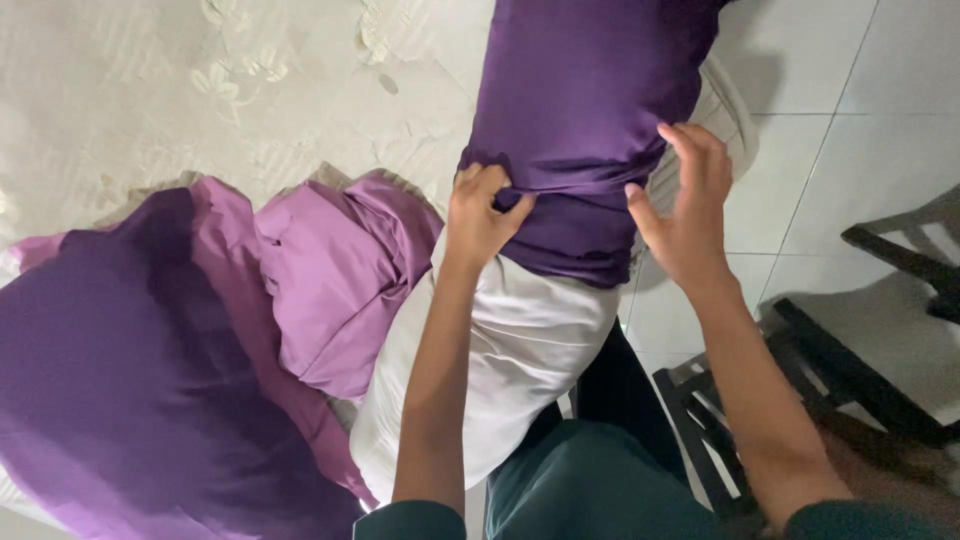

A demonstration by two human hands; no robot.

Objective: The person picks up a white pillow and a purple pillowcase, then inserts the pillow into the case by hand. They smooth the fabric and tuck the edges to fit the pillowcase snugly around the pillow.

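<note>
A long white pillow (505, 350) lies over the bed's edge, its far half inside a dark purple pillowcase (585, 90). My left hand (480, 215) pinches a bunched fold at the case's open hem, on the pillow's left side. On the right side of the pillow, my right hand (688, 205) hovers by the hem with fingers spread, holding nothing. The bare white end of the pillow points toward my body.
A cream embroidered bedspread (150, 90) covers the bed. A lilac cloth (330, 270) lies crumpled beside a dark purple cushion (110, 370) at the left. White floor tiles (820, 110) and a dark chair frame (890, 310) are at the right.
</note>
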